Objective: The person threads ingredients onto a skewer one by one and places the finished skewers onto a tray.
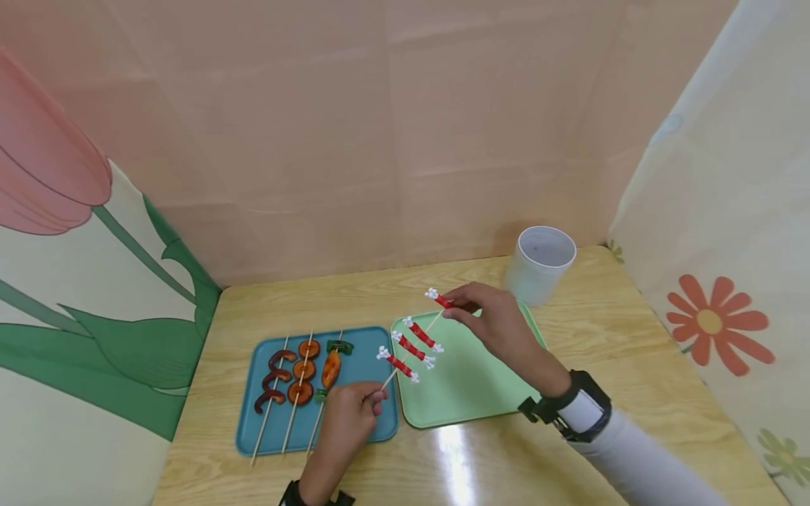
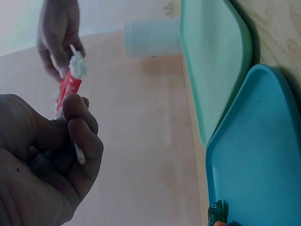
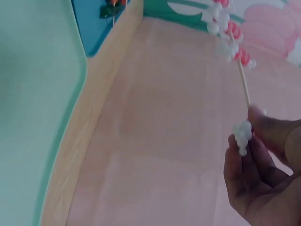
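A wooden skewer (image 1: 435,322) carries three red pieces with white ends (image 1: 411,348) and slants over the gap between the two trays. My left hand (image 1: 354,411) pinches its lower end (image 2: 79,154) above the blue tray (image 1: 373,365). My right hand (image 1: 490,316) pinches a fourth red-and-white piece (image 1: 441,299) at the skewer's upper tip, above the green tray (image 1: 468,379). In the right wrist view the white end of that piece (image 3: 242,135) sits between my fingertips. The blue tray holds three more skewers with brown, orange and green pieces (image 1: 304,370).
A white cup (image 1: 540,263) stands behind the green tray at the back right. The trays lie side by side on a wooden table (image 1: 633,351), walled in by pink and flowered panels. Bare tabletop lies right of the green tray and along the front edge.
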Demonstrator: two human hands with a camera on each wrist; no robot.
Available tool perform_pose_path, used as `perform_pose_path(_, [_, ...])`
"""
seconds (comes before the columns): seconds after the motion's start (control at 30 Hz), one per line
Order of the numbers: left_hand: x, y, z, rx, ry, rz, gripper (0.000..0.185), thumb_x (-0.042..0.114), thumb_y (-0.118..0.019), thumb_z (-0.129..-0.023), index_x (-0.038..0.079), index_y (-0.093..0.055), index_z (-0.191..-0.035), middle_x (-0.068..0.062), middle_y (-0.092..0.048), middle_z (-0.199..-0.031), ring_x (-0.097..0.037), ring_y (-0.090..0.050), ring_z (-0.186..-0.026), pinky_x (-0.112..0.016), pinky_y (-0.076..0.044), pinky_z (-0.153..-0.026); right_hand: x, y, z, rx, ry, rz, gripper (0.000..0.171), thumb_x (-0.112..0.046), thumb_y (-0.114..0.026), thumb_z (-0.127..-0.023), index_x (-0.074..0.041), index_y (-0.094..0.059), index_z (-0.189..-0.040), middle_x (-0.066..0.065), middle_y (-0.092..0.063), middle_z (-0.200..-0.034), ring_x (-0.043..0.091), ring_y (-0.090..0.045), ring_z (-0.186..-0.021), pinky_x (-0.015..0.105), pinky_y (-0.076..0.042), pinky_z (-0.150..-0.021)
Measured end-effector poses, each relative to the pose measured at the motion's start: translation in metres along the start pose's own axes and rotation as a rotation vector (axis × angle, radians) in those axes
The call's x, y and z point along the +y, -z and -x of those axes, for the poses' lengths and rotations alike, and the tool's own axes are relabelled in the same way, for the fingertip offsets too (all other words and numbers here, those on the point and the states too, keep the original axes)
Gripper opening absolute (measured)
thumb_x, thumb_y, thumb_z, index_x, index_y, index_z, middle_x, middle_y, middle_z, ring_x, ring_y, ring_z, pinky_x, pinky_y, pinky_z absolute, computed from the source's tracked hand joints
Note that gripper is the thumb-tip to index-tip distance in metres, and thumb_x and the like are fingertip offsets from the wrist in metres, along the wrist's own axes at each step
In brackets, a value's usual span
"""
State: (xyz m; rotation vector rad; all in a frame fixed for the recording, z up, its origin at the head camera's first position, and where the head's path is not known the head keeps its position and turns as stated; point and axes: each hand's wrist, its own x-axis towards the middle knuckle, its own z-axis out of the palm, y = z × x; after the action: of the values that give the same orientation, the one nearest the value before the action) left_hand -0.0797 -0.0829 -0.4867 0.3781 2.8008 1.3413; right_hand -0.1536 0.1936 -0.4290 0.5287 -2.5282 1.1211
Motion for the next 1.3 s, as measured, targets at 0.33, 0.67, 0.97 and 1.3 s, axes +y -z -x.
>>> perform_pose_path(0.33, [0.003,0.0,0.0,0.019,-0.014,0.013,0.018,-0.009,-0.068,-0.09,0.004,-0.081,-0.091,0.002,-0.072,-0.07,0.002,-0.057,-0.062,-0.017,-0.048,-0.052,-0.021,-0.017,0.009,-0.004,0.111,0.07,0.022,-0.013,-0.083,-0.085,-0.011,-0.078,-0.106,-0.002,-0.076,-0.094,0.01,-0.07,-0.08,0.031,-0.06,-0.068])
perform_pose_path(0.67, [0.0,-0.002,-0.001,-0.018,0.146,0.142,0.015,-0.005,-0.063,-0.096,-0.002,-0.078,-0.094,-0.003,-0.069,-0.068,-0.005,-0.06,-0.051,-0.019,-0.051,-0.045,-0.019,-0.026,0.008,-0.078,0.046,0.086,0.026,-0.021,-0.077,-0.092,-0.011,-0.075,-0.116,0.0,-0.075,-0.105,0.014,-0.071,-0.091,0.034,-0.061,-0.078])
perform_pose_path(0.97, [-0.038,-0.013,0.007,-0.017,0.41,0.239,0.019,0.0,-0.059,-0.101,-0.011,-0.073,-0.098,-0.013,-0.069,-0.072,-0.016,-0.068,-0.053,-0.03,-0.057,-0.05,0.004,-0.023,0.021,-0.15,-0.07,0.162,0.023,-0.024,-0.071,-0.098,-0.011,-0.068,-0.117,0.003,-0.069,-0.113,0.023,-0.069,-0.1,0.04,-0.058,-0.084])
perform_pose_path(1.3, [-0.066,-0.025,0.016,-0.024,0.526,0.298,0.021,-0.002,-0.055,-0.1,-0.01,-0.072,-0.092,-0.01,-0.067,-0.069,-0.019,-0.069,-0.053,-0.037,-0.06,-0.051,0.022,-0.03,0.039,-0.233,-0.062,0.171,0.021,-0.021,-0.069,-0.098,-0.012,-0.066,-0.117,0.002,-0.069,-0.114,0.019,-0.071,-0.099,0.037,-0.059,-0.084])
